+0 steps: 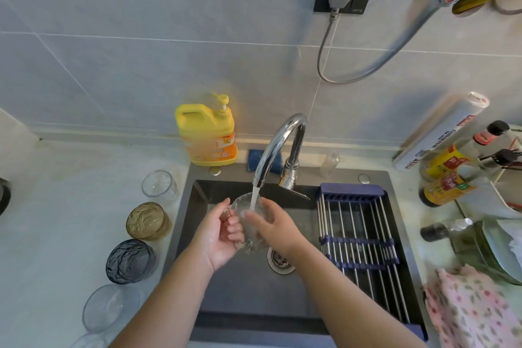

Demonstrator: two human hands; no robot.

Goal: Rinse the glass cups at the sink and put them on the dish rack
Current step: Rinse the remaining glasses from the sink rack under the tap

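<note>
Well to the left of the left hand, on the pale surface, stand the glasses not yet rinsed: a clear cup farthest back, an amber cup nearer, a dark blue-grey cup nearer again, then a clear glass and the edge of another at the bottom of the view. All appear dry and untouched, though that is hard to confirm.

The left hand is curled closed around the side of a clear glass cup, fingers hooked at what looks like a handle. The cup is tilted over the dark sink, directly under the faucet, whose stream falls into its mouth. The right hand, just right of the left, is partly closed, its fingers pressed against the cup's rim and inner wall as if rubbing it.

To the right of the right hand, the dish rack lies across the sink and carries no cups.

Judging from this, the task is at an early stage: one cup is being rinsed, none is racked, and at least four wait on the left.
</note>
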